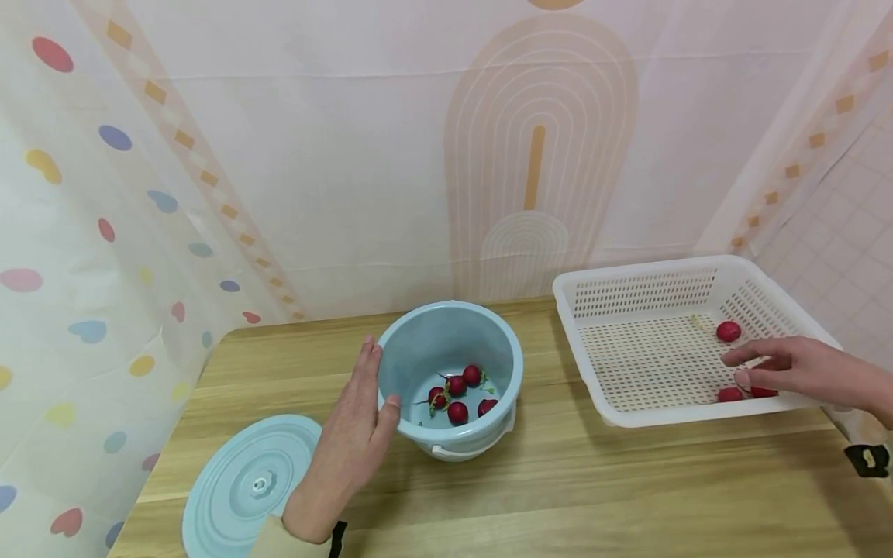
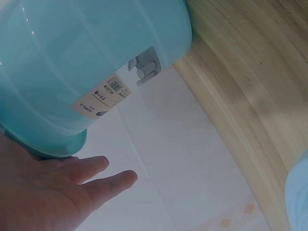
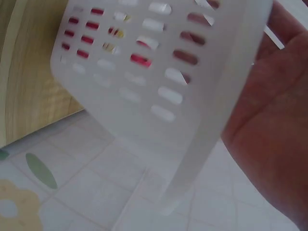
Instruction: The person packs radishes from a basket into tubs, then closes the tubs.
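Observation:
A light blue bucket (image 1: pixel 449 442) stands mid-table with several red radishes (image 1: pixel 457 413) on its bottom. Against its left rim rests my left hand (image 1: pixel 352 422), fingers straight and the thumb at the rim. The left wrist view shows the bucket's side (image 2: pixel 96 53) with a paper label (image 2: pixel 103 96), beside the hand (image 2: pixel 53 192). At the right, my right hand (image 1: pixel 802 373) reaches into a white perforated basket (image 1: pixel 586 372), its fingers slightly bent over a radish (image 1: pixel 763 392) partly hidden under it. Another radish (image 1: pixel 730 394) lies by the thumb, and one (image 1: pixel 729 332) sits farther back.
A round light blue lid (image 1: pixel 244 473) lies on the wooden table (image 1: pixel 558 496) at the left, partly behind my left forearm. A patterned cloth (image 1: pixel 349 194) hangs behind the table and along its left side. The bucket's white handle (image 1: pixel 481 448) hangs at its front.

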Demonstrator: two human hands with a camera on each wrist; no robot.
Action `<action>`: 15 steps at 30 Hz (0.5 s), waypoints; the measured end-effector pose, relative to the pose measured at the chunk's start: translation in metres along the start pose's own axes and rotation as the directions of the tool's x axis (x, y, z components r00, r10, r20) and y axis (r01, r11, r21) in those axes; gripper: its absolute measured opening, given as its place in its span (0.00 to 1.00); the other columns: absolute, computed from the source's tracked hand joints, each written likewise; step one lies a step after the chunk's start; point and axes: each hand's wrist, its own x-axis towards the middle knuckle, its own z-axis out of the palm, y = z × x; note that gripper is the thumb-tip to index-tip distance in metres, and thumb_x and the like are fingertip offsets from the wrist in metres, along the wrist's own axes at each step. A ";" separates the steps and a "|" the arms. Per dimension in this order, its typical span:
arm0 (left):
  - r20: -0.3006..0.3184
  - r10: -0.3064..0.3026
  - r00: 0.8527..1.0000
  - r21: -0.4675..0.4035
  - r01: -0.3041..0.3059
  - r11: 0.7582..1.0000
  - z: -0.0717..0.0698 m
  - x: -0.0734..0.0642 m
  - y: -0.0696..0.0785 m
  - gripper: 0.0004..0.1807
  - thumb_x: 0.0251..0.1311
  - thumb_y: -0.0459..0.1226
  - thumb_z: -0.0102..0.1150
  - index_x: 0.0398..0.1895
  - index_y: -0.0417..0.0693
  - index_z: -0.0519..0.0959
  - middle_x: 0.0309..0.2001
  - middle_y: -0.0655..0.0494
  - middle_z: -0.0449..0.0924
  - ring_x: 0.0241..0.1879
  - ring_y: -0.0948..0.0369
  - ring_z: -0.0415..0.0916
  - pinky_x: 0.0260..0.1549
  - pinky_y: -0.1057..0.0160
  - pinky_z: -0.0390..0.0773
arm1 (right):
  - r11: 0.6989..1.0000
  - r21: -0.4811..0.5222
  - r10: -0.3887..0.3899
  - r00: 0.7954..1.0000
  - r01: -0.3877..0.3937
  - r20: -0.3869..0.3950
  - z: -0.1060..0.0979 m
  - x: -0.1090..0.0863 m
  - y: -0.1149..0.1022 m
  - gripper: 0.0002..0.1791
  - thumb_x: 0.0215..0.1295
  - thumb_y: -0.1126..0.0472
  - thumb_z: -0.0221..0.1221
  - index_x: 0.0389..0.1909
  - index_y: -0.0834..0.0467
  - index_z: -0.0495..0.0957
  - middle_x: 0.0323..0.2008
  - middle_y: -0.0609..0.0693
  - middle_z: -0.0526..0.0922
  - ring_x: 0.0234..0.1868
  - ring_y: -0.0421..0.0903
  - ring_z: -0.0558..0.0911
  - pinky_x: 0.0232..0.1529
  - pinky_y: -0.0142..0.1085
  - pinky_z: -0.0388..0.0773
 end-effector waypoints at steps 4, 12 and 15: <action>0.001 -0.001 1.000 0.000 0.001 1.000 0.000 0.000 0.000 0.36 0.78 0.41 0.44 0.82 0.35 0.49 0.84 0.46 0.43 0.80 0.45 0.50 0.72 0.38 0.61 | 0.997 -0.049 -0.051 0.998 0.053 0.035 -0.002 0.005 0.008 0.18 0.73 0.57 0.63 0.57 0.64 0.82 0.51 0.55 0.87 0.43 0.28 0.79 0.38 0.30 0.79; -0.001 0.001 1.000 -0.001 -0.001 1.000 0.000 0.000 0.000 0.36 0.77 0.39 0.45 0.82 0.35 0.49 0.84 0.46 0.42 0.80 0.45 0.50 0.71 0.38 0.61 | 0.992 -0.050 -0.111 0.983 0.119 0.148 0.001 0.014 0.019 0.20 0.72 0.58 0.62 0.58 0.66 0.81 0.51 0.55 0.87 0.49 0.25 0.76 0.41 0.30 0.79; -0.003 -0.001 1.000 0.002 0.001 1.000 0.000 0.000 -0.001 0.37 0.77 0.39 0.46 0.82 0.35 0.49 0.84 0.47 0.42 0.80 0.45 0.49 0.72 0.39 0.61 | 0.991 -0.071 -0.101 0.981 0.114 0.163 0.002 0.018 0.019 0.19 0.72 0.56 0.62 0.58 0.63 0.83 0.52 0.53 0.87 0.50 0.25 0.76 0.43 0.30 0.78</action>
